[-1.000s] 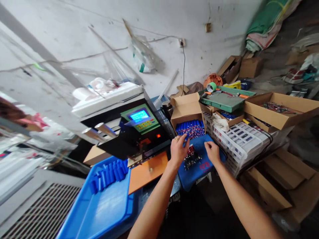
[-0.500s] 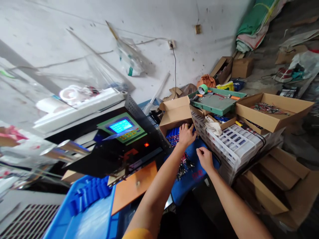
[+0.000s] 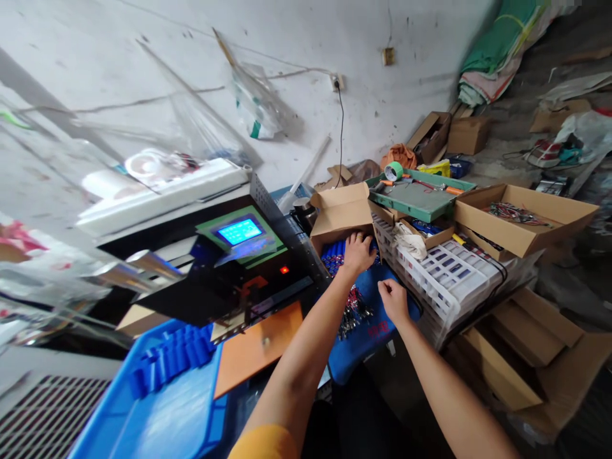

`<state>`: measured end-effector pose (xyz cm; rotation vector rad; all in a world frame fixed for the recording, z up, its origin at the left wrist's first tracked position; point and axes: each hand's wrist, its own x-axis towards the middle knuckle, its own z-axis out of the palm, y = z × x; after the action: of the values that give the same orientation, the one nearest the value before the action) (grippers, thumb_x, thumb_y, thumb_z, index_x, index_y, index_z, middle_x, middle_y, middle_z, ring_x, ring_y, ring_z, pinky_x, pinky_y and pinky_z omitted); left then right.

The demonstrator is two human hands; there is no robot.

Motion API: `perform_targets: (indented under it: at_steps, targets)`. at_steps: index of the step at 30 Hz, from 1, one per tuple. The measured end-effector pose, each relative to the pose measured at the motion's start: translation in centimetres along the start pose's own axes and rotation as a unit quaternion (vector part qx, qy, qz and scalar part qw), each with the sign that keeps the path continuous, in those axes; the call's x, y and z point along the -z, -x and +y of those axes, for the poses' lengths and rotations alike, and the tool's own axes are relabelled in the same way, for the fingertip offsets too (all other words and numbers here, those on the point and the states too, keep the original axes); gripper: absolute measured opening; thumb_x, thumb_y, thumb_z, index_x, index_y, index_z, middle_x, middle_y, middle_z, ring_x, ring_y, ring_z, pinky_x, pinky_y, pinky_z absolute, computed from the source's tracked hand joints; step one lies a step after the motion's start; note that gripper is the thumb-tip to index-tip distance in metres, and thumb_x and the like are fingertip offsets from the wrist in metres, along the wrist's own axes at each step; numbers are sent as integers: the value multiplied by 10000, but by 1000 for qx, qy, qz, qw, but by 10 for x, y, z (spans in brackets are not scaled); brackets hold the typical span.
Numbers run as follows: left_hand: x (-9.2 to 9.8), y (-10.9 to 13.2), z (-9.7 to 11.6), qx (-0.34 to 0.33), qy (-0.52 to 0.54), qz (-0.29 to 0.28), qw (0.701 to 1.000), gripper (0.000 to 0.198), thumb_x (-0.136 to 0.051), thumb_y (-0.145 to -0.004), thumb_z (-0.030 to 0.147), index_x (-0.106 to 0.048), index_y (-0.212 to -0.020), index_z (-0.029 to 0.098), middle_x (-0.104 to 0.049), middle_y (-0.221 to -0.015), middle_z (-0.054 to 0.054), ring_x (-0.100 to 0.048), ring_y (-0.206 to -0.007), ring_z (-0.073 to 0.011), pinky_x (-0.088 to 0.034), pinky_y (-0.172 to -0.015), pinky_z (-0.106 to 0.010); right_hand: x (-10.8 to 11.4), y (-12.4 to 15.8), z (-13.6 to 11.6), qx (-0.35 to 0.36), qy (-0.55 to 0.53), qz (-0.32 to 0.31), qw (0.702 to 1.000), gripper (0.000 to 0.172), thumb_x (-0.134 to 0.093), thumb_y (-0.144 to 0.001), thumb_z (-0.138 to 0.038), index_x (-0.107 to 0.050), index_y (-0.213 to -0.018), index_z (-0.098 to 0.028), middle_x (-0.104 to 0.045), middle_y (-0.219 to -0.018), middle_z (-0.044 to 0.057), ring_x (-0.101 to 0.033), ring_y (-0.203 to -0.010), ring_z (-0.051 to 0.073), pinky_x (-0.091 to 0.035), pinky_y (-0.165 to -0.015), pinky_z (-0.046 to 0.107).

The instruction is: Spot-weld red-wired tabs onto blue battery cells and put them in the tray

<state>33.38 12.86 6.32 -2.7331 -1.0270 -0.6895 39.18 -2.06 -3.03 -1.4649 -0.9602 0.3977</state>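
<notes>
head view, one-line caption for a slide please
Left hand over blue cylinders in an open cardboard box, right hand loosely curled nearby, lit screen at left.

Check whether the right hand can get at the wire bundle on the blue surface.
Likely yes: the right hand is close beside the wire bundle, with only blue surface showing between them; the left forearm runs along the opposite side.
</notes>
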Motion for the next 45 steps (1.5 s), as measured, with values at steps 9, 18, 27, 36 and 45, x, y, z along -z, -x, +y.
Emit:
perform_targets:
  at_steps: [9, 18, 27, 36, 45]
  targets:
    - [63, 149, -9, 11, 155, 142, 978, 289, -515, -924, 242, -590, -1200, 201, -645, -1161, -108, -562, -1153, -242, -448, -1005, -437, -1, -2, 2, 12, 23, 7, 1000, 355, -502, -871, -469, -631, -713, -178, -625, -656, 26, -555, -640, 177, -412, -658, 273]
    - [69, 326, -21, 156, 205, 128, 958, 189, -530, -924, 277, -654, -1054, 218, -706, -946, -67, -656, -885, -206, -513, -809, -372, -8, -2, 1, 39, 134, -15, 990, 370, -479, -854, -484, -671, -782, -176, -706, -775, 82, -617, -723, 213, -434, -713, 300]
    - [63, 329, -27, 212, 274, 128, 929, 205, -523, -932, 332, -677, -962, 201, -707, -878, -56, -658, -822, -182, -534, -773, -331, -45, -34, -15, -6, 211, -169, 963, 253, -606, -700, -339, -570, -491, -201, -563, -491, -10, -543, -561, 166, -357, -572, 250]
    - [64, 331, -28, 206, 247, 122, 939, 228, -489, -948, 324, -679, -925, 198, -702, -833, -55, -648, -813, -189, -513, -769, -329, -73, -41, -22, -80, 177, -188, 963, 258, -631, -605, -351, -521, -440, -186, -398, -370, -59, -395, -433, 101, -249, -462, 226]
    - [64, 331, -29, 210, 269, 135, 930, 249, -490, -942, 337, -696, -904, 202, -710, -832, -65, -655, -796, -186, -528, -751, -323, -62, -17, -61, -127, -86, -140, 978, 303, -715, -570, -425, -604, -685, -168, -441, -467, -73, -344, -409, 71, -221, -384, 197]
